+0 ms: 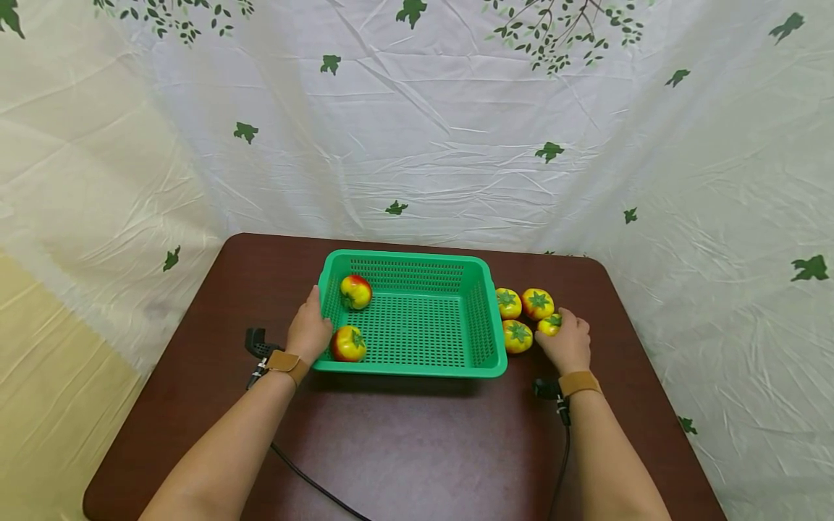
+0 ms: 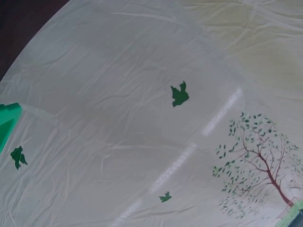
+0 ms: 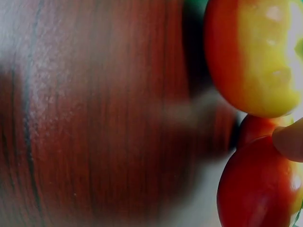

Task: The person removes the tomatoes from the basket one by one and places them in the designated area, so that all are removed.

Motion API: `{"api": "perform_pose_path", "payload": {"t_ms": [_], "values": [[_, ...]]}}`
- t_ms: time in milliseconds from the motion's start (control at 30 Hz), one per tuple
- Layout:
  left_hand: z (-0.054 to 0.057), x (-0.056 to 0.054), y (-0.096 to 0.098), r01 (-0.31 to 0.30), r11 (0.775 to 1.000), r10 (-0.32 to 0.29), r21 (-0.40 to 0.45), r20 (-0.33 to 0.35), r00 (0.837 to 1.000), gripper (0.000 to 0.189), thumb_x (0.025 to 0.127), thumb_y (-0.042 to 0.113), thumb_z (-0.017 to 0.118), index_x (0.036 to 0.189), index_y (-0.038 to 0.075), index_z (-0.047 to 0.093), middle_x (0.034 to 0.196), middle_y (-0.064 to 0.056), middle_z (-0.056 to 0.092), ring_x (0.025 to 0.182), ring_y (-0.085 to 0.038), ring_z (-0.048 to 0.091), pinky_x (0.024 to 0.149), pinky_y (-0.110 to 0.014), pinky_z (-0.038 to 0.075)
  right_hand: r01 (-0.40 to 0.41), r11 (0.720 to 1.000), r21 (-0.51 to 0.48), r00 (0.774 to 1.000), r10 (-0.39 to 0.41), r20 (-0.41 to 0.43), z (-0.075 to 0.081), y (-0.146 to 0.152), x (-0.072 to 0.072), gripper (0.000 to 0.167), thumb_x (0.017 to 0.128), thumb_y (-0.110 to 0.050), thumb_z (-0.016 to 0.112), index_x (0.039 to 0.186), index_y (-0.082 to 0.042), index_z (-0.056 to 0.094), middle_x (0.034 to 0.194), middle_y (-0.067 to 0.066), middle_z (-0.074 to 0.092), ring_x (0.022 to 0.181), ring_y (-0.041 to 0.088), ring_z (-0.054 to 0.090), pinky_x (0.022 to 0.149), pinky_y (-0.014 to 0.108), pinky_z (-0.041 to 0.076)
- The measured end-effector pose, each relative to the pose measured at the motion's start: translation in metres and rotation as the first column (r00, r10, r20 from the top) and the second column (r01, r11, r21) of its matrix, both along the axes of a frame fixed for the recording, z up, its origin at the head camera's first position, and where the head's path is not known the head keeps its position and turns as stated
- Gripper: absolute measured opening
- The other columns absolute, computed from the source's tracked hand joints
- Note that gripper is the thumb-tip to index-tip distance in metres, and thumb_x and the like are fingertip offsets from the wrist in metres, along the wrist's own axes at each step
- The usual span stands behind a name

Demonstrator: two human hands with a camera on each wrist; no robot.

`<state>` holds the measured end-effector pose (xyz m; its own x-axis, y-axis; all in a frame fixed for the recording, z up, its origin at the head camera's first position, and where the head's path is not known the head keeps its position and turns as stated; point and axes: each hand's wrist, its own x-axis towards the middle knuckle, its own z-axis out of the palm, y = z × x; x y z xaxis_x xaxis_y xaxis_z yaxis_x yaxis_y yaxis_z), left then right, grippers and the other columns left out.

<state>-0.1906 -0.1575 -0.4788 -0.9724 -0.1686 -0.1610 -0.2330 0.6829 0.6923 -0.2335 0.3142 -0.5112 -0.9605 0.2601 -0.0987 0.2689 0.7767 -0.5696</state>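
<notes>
A green plastic basket (image 1: 417,373) stands on the table with two red-and-yellow tomatoes inside, one tomato (image 1: 355,291) toward the back left and another tomato (image 1: 348,344) at the front left. My left hand (image 1: 309,329) grips the basket's left rim, thumb on the inner side. Beyond the basket's right side, my right hand (image 1: 568,343) holds a tomato (image 1: 550,325) between thumb and fingers. In the right wrist view a fingertip (image 3: 289,142) presses on a red tomato (image 3: 255,184). The left wrist view catches only a green corner of the basket (image 2: 8,120).
Beside the basket's right wall sit three more tomatoes: one (image 1: 508,303) at the wall, one (image 1: 538,304) behind my right hand, and one (image 1: 517,337) in front. The brown table (image 1: 404,449) has rounded corners. White leaf-patterned curtains (image 1: 417,145) surround it. A black cable (image 1: 319,492) trails from each wrist camera.
</notes>
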Motion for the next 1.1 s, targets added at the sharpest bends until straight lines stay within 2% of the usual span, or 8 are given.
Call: {"api": "perform_pose_path", "payload": {"t_ms": [333, 633, 1100], "values": [[0.0026, 0.0012, -0.0003, 0.007, 1.000, -0.008, 0.007, 0.003, 1.000, 0.074, 0.102, 0.007, 0.048, 0.162, 0.004, 0.006, 0.160, -0.027, 0.031, 0.143, -0.045, 0.039, 0.116, -0.061, 0.035, 0.000, 1.000, -0.007, 1.000, 0.000, 0.026, -0.0052, 0.0008, -0.0020, 0.079, 0.090, -0.028, 0.066, 0.155, -0.002, 0.029, 0.154, 0.036, 0.023, 0.131, 0.058, 0.034, 0.107, 0.069, 0.036], [0.0012, 0.0004, -0.0009, 0.008, 1.000, -0.008, 0.004, 0.001, 1.000, 0.074, 0.101, 0.007, 0.049, 0.162, 0.004, 0.006, 0.159, -0.027, 0.033, 0.142, -0.045, 0.041, 0.115, -0.062, 0.036, -0.021, 1.000, 0.021, 1.000, 0.021, 0.005, -0.0063, -0.0012, -0.0030, 0.076, 0.091, -0.025, 0.066, 0.155, -0.003, 0.031, 0.156, 0.034, 0.024, 0.131, 0.060, 0.034, 0.105, 0.072, 0.036], [0.0024, 0.0017, -0.0001, 0.001, 1.000, -0.001, 0.008, -0.013, 1.000, 0.072, 0.101, 0.005, 0.047, 0.161, 0.004, 0.007, 0.158, -0.028, 0.034, 0.140, -0.046, 0.042, 0.114, -0.061, 0.038, -0.025, 0.999, -0.030, 1.000, 0.025, 0.007, -0.0048, 0.0000, 0.0005, 0.076, 0.092, -0.023, 0.060, 0.156, -0.002, 0.026, 0.153, 0.036, 0.023, 0.131, 0.056, 0.035, 0.108, 0.069, 0.035]]}}
